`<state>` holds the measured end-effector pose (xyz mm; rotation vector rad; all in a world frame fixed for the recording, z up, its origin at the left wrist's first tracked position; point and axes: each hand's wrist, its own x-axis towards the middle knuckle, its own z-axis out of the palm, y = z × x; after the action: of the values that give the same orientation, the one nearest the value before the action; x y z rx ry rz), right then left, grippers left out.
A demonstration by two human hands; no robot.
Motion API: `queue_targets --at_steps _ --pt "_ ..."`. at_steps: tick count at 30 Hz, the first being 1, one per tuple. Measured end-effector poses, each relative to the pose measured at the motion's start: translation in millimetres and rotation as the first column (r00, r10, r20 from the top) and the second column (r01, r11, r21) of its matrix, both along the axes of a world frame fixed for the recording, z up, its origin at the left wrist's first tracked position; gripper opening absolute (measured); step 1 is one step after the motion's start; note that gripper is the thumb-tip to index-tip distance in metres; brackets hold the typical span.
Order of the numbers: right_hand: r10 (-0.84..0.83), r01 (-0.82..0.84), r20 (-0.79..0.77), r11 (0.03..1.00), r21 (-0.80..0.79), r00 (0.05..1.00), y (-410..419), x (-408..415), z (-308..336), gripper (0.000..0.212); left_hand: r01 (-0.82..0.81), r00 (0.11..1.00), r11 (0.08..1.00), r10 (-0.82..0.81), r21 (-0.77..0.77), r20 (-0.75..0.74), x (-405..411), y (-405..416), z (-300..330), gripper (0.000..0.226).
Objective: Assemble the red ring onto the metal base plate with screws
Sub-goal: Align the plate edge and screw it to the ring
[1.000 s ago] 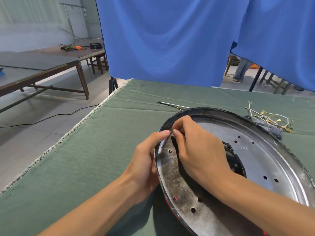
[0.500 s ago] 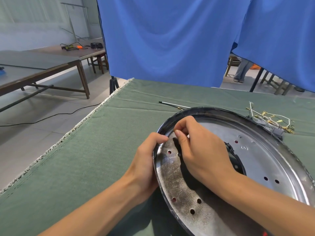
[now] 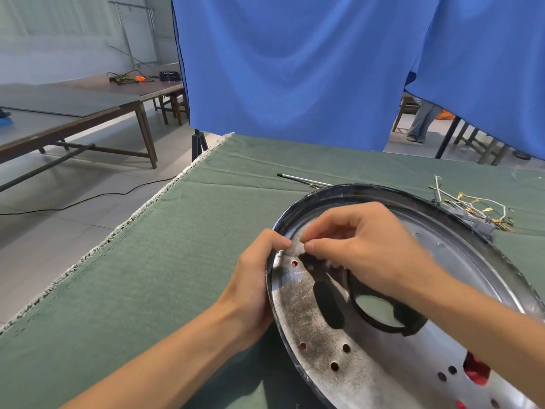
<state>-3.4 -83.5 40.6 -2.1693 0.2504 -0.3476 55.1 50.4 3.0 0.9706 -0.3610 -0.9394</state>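
We had the metal base plate [image 3: 368, 364] lying on the green cloth [image 3: 147, 290] at the near right of the table, its worn inner face up and its dark rim toward us. Our left hand [image 3: 253, 278] gripped that rim on the plate's left edge, fingers curled under and thumb pressed over the lip, which we judged was meant to steady the plate and keep it from sliding while the other hand worked. Our right hand [image 3: 362, 246] hovered just above the plate's far-left part, thumb and forefinger pinched narrowly together beside the left thumb. Whether a screw sat in that pinch we could not tell; anything there was too small and blurred to make out.

The red ring [image 3: 476, 371] lay beneath the plate, showing only as red through several holes, one [image 3: 294, 263] just below the pinched fingertips, and through a larger opening at the near right. We took that red in the holes as the sign that ring and plate were lined up for fastening, and the pinch near the hole as aimed at seating a screw there.

A slim screwdriver [image 3: 303, 180] lay on the cloth just beyond the far rim, within reach, and a bundle of wires [image 3: 472, 208] rested at the far right.
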Motion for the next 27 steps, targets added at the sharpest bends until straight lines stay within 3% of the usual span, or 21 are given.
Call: queue_targets --at_steps 7,15,27 --pt "0.147 -0.133 -0.124 0.985 0.109 0.981 -0.5 2.6 12.9 0.015 0.012 0.999 1.000 -0.012 0.015 0.037 -0.3 0.0 -0.4 0.032" --pt "0.210 -0.159 -0.237 0.964 0.214 0.949 -0.4 5.3 21.6 0.020 0.007 1.000 0.999 -0.008 0.042 0.018 0.4 1.5 -0.8 0.029" --pt "0.213 -0.219 -0.293 0.976 0.014 0.932 -1.1 15.1 17.9 0.019 0.002 1.000 0.999 -0.003 0.044 0.019 2.1 0.4 -2.2 0.028"
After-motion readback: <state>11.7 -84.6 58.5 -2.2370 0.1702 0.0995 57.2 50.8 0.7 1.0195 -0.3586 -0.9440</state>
